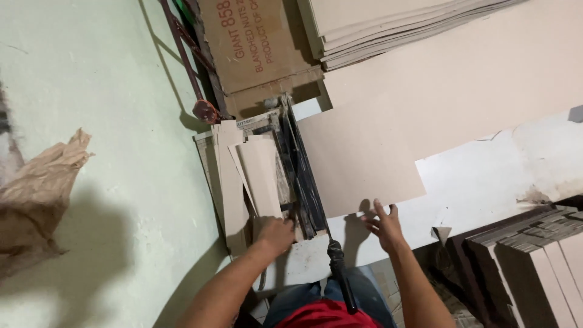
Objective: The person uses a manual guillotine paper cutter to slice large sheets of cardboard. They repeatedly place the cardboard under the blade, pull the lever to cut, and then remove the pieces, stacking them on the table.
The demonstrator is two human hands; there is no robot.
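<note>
A long black cutter blade (299, 170) lies down along the edge of a white table (486, 176), and its black handle (341, 273) points toward me. A large tan cardboard sheet (364, 158) lies on the table to the right of the blade. My right hand (384, 223) has its fingers spread on the sheet's near edge. My left hand (276, 234) rests, fingers curled, on narrow cut cardboard strips (255, 176) to the left of the blade.
A stack of tan sheets (388, 24) lies at the far end of the table. A brown cardboard box (255, 42) stands beyond the cutter. Crumpled brown paper (36, 194) lies on the pale green floor at left. Stacked cut boards (534, 255) sit at lower right.
</note>
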